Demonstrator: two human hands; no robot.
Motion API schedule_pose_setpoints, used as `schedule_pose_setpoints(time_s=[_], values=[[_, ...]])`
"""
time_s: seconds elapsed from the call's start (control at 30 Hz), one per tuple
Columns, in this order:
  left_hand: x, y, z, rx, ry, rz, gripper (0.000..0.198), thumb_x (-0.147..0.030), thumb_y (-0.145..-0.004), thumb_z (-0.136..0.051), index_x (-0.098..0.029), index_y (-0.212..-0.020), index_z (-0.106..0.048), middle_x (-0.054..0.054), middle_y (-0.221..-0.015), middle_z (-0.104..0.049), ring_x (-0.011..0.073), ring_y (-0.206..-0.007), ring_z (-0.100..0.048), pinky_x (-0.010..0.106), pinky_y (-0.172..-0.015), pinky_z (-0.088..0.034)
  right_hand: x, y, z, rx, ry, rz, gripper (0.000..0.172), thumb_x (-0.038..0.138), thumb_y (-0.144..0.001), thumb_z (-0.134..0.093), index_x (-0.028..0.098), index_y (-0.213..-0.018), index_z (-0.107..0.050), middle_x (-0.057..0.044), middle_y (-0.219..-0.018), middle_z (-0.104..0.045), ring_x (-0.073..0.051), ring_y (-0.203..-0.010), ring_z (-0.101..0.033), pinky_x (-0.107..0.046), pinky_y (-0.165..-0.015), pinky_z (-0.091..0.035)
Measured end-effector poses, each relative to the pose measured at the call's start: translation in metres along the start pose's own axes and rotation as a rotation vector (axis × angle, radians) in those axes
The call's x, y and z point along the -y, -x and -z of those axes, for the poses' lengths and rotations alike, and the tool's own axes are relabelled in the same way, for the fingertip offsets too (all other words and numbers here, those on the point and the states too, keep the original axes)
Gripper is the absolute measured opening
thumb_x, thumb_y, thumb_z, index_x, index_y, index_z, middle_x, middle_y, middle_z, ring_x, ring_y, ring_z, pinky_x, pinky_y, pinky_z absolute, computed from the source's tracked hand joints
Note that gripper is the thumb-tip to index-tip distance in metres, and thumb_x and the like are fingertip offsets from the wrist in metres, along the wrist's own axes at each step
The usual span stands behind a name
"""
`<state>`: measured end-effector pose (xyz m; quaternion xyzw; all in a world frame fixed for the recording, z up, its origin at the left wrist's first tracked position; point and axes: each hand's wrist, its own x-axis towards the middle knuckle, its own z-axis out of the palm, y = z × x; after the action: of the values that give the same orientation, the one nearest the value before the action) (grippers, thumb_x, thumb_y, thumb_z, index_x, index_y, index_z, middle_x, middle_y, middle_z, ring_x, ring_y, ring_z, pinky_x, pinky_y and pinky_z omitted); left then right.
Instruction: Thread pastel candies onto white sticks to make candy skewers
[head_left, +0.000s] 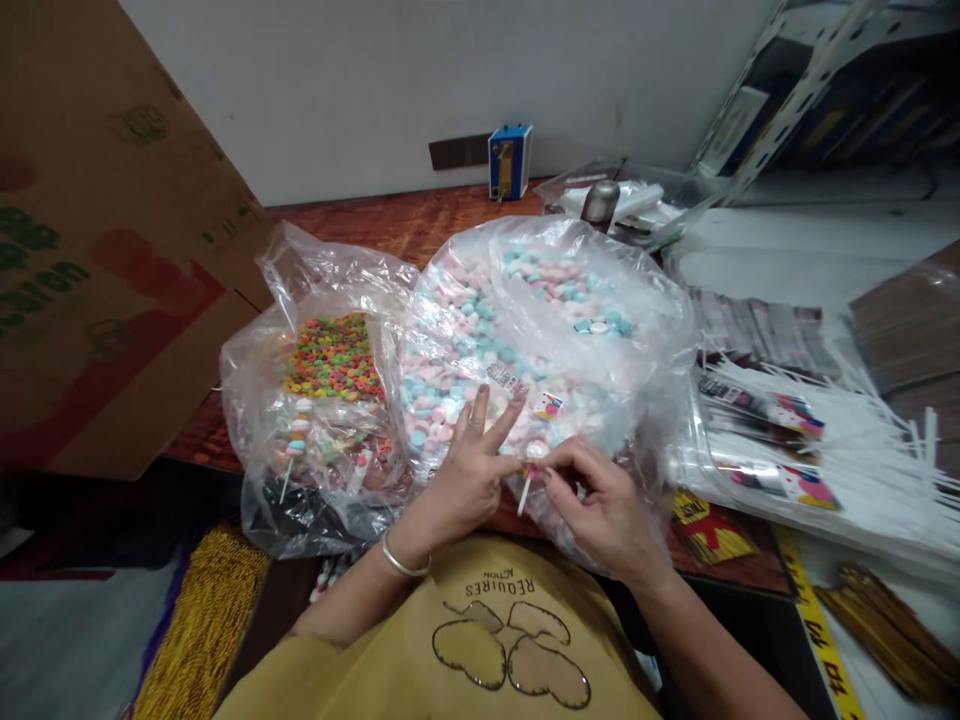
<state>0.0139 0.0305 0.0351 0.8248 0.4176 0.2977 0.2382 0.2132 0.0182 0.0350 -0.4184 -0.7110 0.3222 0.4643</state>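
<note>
Over the front edge of a big clear bag (480,340) of pink, white and blue candies, both hands meet at a wrapped candy on a white stick (526,490). My left hand (471,478) pinches the gathered wrapper just above the stick, its other fingers spread over the bag. From the other side, the thumb and index finger of my right hand (600,510) close on the same spot. Something reddish shows between the fingertips, too small to name. Printed labels (550,405) show beyond the fingers, on the clear plastic. A silver bangle circles my left wrist.
To the left, a clear bag (334,355) holds colourful ring candies, with a candy stick (295,445) on it. A cardboard box (112,250) stands farther left. White sticks (825,460) and printed wrappers lie right; gold strips (892,630) lie below them.
</note>
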Motion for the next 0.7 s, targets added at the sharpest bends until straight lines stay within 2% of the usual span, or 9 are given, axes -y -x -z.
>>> schedule_pose_setpoints(time_s=[0.07,0.17,0.27,0.33,0.43,0.5,0.57,0.63,0.7], values=[[0.006,0.0,-0.01,-0.081,-0.017,0.064,0.031,-0.008,-0.093,-0.053,-0.022,-0.107,-0.077,0.005,-0.174,-0.018,0.0367,-0.16,0.01,0.072,-0.125,-0.008,0.001,0.001,-0.003,0.055,-0.061,-0.04,0.015,0.014,-0.091,-0.057,0.021,-0.078,-0.06,0.002,-0.072,-0.057,-0.013,-0.067,-0.053,-0.025,-0.062,-0.042],[0.014,-0.001,-0.011,-0.063,0.213,0.098,0.031,-0.014,-0.096,-0.05,-0.021,-0.112,-0.076,0.005,-0.175,-0.015,0.0341,-0.162,-0.007,0.061,-0.128,-0.021,0.003,0.003,-0.012,0.093,-0.118,-0.153,0.019,0.02,-0.091,-0.058,0.021,-0.073,-0.056,0.003,-0.069,-0.054,-0.013,-0.064,-0.05,-0.024,-0.058,-0.04],[0.017,0.001,0.0,0.015,0.47,0.081,0.028,-0.026,-0.094,-0.059,-0.024,-0.115,-0.076,0.007,-0.169,-0.035,0.0343,-0.157,-0.028,0.054,-0.127,-0.029,0.002,0.003,-0.021,0.062,-0.139,-0.222,0.021,0.025,-0.09,-0.059,0.022,-0.07,-0.053,0.003,-0.067,-0.051,-0.013,-0.062,-0.047,-0.025,-0.056,-0.039],[0.016,0.007,0.005,0.006,0.606,0.103,0.031,-0.036,-0.091,-0.065,-0.025,-0.118,-0.076,0.011,-0.158,-0.05,0.0365,-0.152,-0.038,0.053,-0.123,-0.035,0.002,0.001,-0.028,0.064,-0.163,-0.24,0.02,0.027,-0.089,-0.06,0.022,-0.07,-0.056,0.002,-0.067,-0.053,-0.014,-0.063,-0.049,-0.025,-0.057,-0.041],[0.011,0.022,0.008,0.009,0.7,0.142,0.03,-0.038,-0.088,-0.071,-0.024,-0.115,-0.076,0.013,-0.144,-0.063,0.0358,-0.141,-0.053,0.052,-0.116,-0.043,-0.001,0.0,-0.046,0.18,-0.309,-0.319,0.013,0.032,-0.085,-0.067,0.02,-0.079,-0.067,-0.002,-0.074,-0.066,-0.019,-0.07,-0.06,-0.028,-0.061,-0.048],[0.007,0.036,0.013,0.012,0.65,0.112,0.022,-0.034,-0.086,-0.074,-0.025,-0.105,-0.078,0.011,-0.136,-0.069,0.0329,-0.136,-0.058,0.051,-0.118,-0.04,-0.004,0.0,-0.063,0.313,-0.474,-0.404,0.021,0.038,-0.081,-0.074,0.019,-0.09,-0.073,-0.005,-0.081,-0.073,-0.022,-0.075,-0.066,-0.03,-0.063,-0.052],[0.002,0.057,0.025,-0.049,0.553,0.126,0.014,-0.031,-0.087,-0.072,-0.024,-0.097,-0.079,0.01,-0.13,-0.073,0.0302,-0.132,-0.062,0.05,-0.119,-0.037,-0.006,0.0,-0.081,0.429,-0.555,-0.467,0.029,0.044,-0.082,-0.073,0.019,-0.097,-0.075,-0.006,-0.084,-0.075,-0.022,-0.073,-0.067,-0.03,-0.062,-0.052],[-0.006,0.088,0.044,-0.163,0.436,0.269,0.013,-0.029,-0.089,-0.068,-0.022,-0.095,-0.078,0.011,-0.124,-0.076,0.0286,-0.123,-0.067,0.047,-0.116,-0.04,-0.005,-0.001,-0.095,0.501,-0.5,-0.443,0.031,0.046,-0.089,-0.067,0.019,-0.1,-0.076,-0.005,-0.082,-0.074,-0.02,-0.07,-0.065,-0.03,-0.061,-0.05],[-0.016,0.127,0.064,-0.244,0.292,0.504,0.013,-0.025,-0.089,-0.064,-0.022,-0.089,-0.076,0.011,-0.11,-0.079,0.0271,-0.109,-0.071,0.045,-0.111,-0.045,-0.002,-0.002,-0.1,0.545,-0.391,-0.352,0.029,0.045,-0.093,-0.063,0.02,-0.101,-0.076,-0.004,-0.083,-0.073,-0.019,-0.072,-0.064,-0.03,-0.065,-0.049]])
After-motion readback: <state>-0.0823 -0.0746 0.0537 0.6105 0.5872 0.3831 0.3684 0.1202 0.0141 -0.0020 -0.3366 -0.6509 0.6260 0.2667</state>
